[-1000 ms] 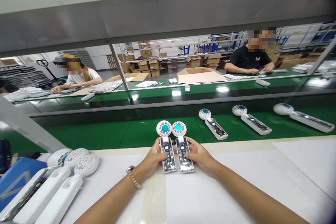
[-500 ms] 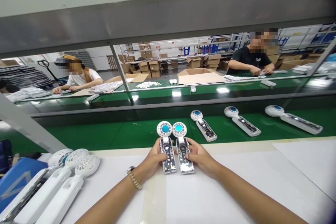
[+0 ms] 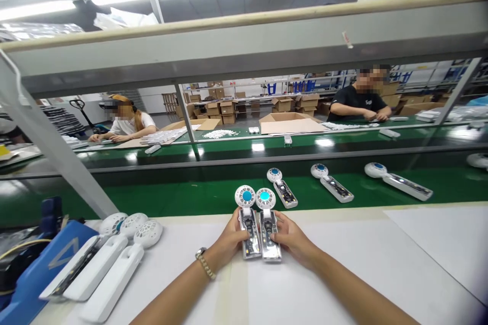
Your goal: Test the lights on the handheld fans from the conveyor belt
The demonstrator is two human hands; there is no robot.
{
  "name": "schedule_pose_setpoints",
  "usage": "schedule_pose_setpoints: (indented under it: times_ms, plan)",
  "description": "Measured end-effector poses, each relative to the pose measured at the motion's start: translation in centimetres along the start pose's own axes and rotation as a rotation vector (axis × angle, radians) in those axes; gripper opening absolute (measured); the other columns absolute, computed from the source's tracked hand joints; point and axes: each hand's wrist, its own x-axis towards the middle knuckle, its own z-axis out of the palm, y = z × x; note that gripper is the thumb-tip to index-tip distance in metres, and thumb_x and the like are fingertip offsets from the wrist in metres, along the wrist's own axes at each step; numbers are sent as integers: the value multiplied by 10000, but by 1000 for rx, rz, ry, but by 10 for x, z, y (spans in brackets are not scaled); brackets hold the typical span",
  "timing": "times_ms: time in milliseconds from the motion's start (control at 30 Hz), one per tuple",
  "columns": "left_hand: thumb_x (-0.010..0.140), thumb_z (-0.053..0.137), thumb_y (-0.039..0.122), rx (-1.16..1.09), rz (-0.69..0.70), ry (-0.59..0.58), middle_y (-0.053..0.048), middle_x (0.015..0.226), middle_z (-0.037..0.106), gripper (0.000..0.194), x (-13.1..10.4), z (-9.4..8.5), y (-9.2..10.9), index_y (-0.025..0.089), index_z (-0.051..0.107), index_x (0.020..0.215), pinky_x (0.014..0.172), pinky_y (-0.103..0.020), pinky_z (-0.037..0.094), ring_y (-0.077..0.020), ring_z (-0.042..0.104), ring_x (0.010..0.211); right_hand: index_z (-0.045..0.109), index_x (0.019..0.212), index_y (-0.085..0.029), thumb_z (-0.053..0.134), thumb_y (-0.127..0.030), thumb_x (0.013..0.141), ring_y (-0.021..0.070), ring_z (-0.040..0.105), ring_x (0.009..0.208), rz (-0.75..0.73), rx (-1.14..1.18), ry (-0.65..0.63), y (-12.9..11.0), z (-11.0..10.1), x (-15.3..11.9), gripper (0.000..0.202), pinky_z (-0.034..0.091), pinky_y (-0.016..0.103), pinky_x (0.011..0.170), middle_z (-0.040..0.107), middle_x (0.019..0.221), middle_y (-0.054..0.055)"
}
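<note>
Two white handheld fans stand side by side above the table edge, their round heads up and circuit boards showing in the handles. My left hand (image 3: 230, 239) is closed around the left fan (image 3: 250, 246), thumb on its board. Around the right fan (image 3: 270, 249) my right hand (image 3: 293, 237) is closed, its thumb also on the front. The right fan's centre disc looks brighter cyan than the left one's blue disc. The two heads touch or nearly touch.
Several similar fans (image 3: 337, 189) lie on the green conveyor belt (image 3: 213, 189) ahead. At left, three fans (image 3: 114, 282) rest beside a blue bin (image 3: 53, 269). A metal beam (image 3: 213, 53) crosses overhead. Two co-workers sit beyond the belt, near an open carton (image 3: 290, 124).
My view has tilted upward, showing ceiling lights. The fans on the belt have moved left, and another appears at the right edge. Both hands keep the same hold.
</note>
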Motion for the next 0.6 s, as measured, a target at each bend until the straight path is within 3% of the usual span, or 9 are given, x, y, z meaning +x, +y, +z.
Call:
schedule_pose_setpoints:
  times_ms: [133,233,367,467,533,600]
  plan:
    - [714,664,337,-31,-18,88,-79,933,623,480,-20,-3,-2,195,432,1109,706,-315,471,-207,612,789,555,995,-193,645,-495,704,224,626,839,103,69,58,5,18,-10,429,461,360,783,665,913,66]
    - [749,536,571,42,-110,207,-74,682,629,447,-39,-13,5,148,503,889,589,-302,467,-191,599,599,617,785,-130,439,-642,772,221,646,710,243,132,89,19,41,-5,542,485,344,718,670,717,100]
    - [751,473,631,322,-155,334,-50,558,603,480,-66,-34,30,155,520,791,489,-291,433,-176,543,465,595,655,-139,349,-693,772,156,568,464,316,121,67,45,87,17,618,468,280,546,604,512,61]
    - [741,521,581,672,-55,502,-53,647,626,442,-85,-57,58,156,549,860,615,-353,467,-223,582,586,586,721,-148,335,-679,781,158,545,461,262,13,95,62,123,38,590,448,289,517,608,554,51]
    - [696,601,521,960,103,678,-90,867,639,458,-97,-70,77,161,551,974,811,-427,432,-287,587,832,593,811,-143,388,-621,790,204,609,659,167,-79,65,70,144,47,520,469,338,666,653,723,78]
    - [688,616,458,1213,320,781,-125,1135,550,486,-106,-76,93,173,523,1071,967,-471,316,-326,470,1093,604,895,-144,515,-511,762,241,596,880,78,-114,-32,75,156,49,400,429,364,828,660,877,80]
